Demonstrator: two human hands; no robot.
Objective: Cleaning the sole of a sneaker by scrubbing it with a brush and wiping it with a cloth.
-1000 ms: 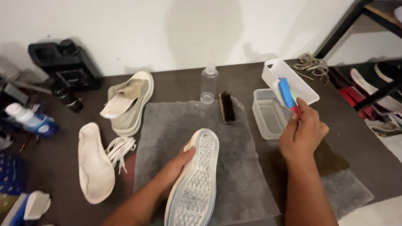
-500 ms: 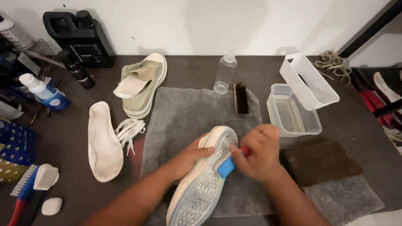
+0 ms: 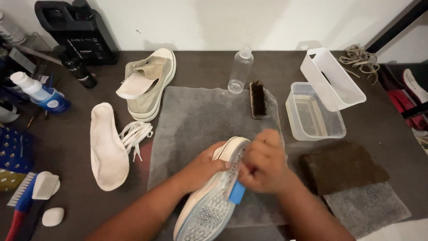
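I am seeing the left hand (image 3: 206,166) gripping the upturned sneaker (image 3: 214,196) by its side over the grey towel (image 3: 196,120). The right hand (image 3: 264,163) is closing, fingers curled, around a blue brush (image 3: 237,193), pressing against the sole.

Dark brown tabletop (image 3: 200,67) in front of me, pushed against a plain white wall (image 3: 223,20). Soft shadows on the wall. A black diagonal frame bar (image 3: 394,27) at far right.
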